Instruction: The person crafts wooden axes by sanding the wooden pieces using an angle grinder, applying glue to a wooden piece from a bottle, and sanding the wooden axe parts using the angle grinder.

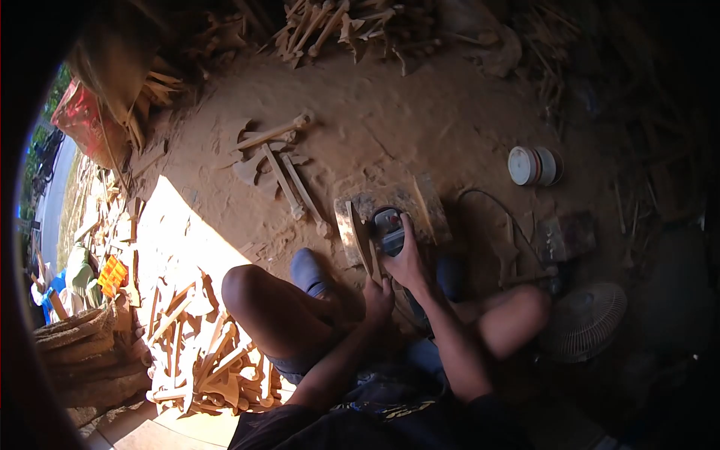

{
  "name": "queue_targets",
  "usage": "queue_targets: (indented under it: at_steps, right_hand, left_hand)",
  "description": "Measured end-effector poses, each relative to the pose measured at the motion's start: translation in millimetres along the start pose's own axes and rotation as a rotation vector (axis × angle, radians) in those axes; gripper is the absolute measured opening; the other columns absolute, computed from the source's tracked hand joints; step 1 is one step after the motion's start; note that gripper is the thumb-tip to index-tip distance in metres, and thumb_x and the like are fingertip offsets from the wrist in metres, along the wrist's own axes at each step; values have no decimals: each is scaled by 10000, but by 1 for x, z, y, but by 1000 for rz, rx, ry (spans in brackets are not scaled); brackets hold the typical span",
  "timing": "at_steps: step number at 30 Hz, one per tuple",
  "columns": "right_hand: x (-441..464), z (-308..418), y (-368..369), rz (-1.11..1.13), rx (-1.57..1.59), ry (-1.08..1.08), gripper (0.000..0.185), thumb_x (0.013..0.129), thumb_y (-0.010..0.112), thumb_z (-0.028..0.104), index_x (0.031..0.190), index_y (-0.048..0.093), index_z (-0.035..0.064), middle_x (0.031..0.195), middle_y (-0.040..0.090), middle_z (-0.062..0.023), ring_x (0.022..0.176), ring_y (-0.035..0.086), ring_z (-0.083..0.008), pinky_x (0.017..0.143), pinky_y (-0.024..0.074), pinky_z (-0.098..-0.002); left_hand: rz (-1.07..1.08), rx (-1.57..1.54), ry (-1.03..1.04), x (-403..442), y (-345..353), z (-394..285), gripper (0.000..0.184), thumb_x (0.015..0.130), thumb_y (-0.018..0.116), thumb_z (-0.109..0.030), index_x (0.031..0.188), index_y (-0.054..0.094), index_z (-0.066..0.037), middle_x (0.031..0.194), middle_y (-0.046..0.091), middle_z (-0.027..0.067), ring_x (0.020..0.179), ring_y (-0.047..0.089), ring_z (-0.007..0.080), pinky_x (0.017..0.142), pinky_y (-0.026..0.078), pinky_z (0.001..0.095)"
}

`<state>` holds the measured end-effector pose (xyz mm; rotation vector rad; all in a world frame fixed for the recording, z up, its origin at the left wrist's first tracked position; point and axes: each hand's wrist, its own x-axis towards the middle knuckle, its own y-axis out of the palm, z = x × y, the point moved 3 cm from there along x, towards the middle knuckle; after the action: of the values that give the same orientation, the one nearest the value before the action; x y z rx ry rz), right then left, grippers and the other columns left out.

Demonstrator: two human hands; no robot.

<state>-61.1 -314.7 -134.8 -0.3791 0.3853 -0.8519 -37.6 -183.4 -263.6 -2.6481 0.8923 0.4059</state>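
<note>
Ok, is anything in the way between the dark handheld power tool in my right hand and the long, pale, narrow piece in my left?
Nothing visible is: your right hand has the power tool beside the pale piece, which your left hand grips, both over the rough brown wooden block. Whether they touch is unclear.

One head-worn camera looks forward and steeply down in a wide, dark-edged view: hands (406, 262) near centre, the wearer's shirt (375, 420) close at six o'clock, floor (352, 131) stretching farther toward twelve.
</note>
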Motion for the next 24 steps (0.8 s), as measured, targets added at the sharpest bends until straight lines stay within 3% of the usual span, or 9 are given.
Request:
queue_targets:
  at_steps: [2,6,9,12,15,20,23,24]
  right_hand:
    - [12,2,1,6,-41,13,1033,780,840,327,1564,242,19,1440,508,-282,1321,539,-374,1071,444,-417]
    - [31,10,3,-92,-111,-128,1025,788,808,437,1564,243,79,1229,638,-312,1100,650,-463,919,520,-493]
    - [37,5,9,-93,-165,-114,1027,779,821,405,1561,247,68,1197,648,-317,1090,652,-468,920,522,-493]
    - [21,8,4,-75,-163,-79,1027,777,829,381,1561,249,59,1219,636,-318,1109,647,-461,936,515,-489]
    - [-1,12,-4,56,-89,70,1040,757,852,277,1563,247,20,1480,468,-279,1357,502,-381,1098,422,-414]
    - [-19,-5,-5,13,19,14,1023,756,823,201,1566,228,11,1481,455,-284,1375,476,-379,1136,388,-411]
    - [-17,-3,-21,-74,1,-27,1004,757,802,163,1564,226,7,1488,441,-288,1382,467,-376,1142,382,-413]
    - [-15,6,-31,-105,-19,-40,997,757,795,151,1563,226,5,1492,435,-289,1385,463,-375,1144,380,-413]
  left_hand:
    - [-55,50,115,-3,-1,-5,308,947,573,-192,1159,548,29,973,684,279,963,682,440,815,518,486]
    - [-11,113,25,-4,-3,-2,298,943,587,-189,1146,545,25,964,684,280,958,682,448,808,519,490]
    - [-6,123,20,-2,-2,-3,288,942,593,-176,1143,543,24,956,681,285,955,681,455,801,520,493]
    - [-28,92,52,-3,-2,-2,281,943,596,-164,1145,542,24,943,676,292,953,680,459,791,522,491]
    - [-50,15,142,1,1,7,277,944,600,-159,1145,542,22,933,674,294,951,680,461,781,523,489]
    - [3,41,41,2,2,11,306,939,624,-167,1171,528,9,938,670,298,948,674,464,772,524,486]
    - [103,61,-104,5,-4,20,448,909,683,-168,1265,474,4,1040,666,274,973,684,403,827,529,450]
    - [3,37,-2,5,-13,2,508,898,704,-170,1298,446,6,1087,653,258,988,677,371,853,526,436]
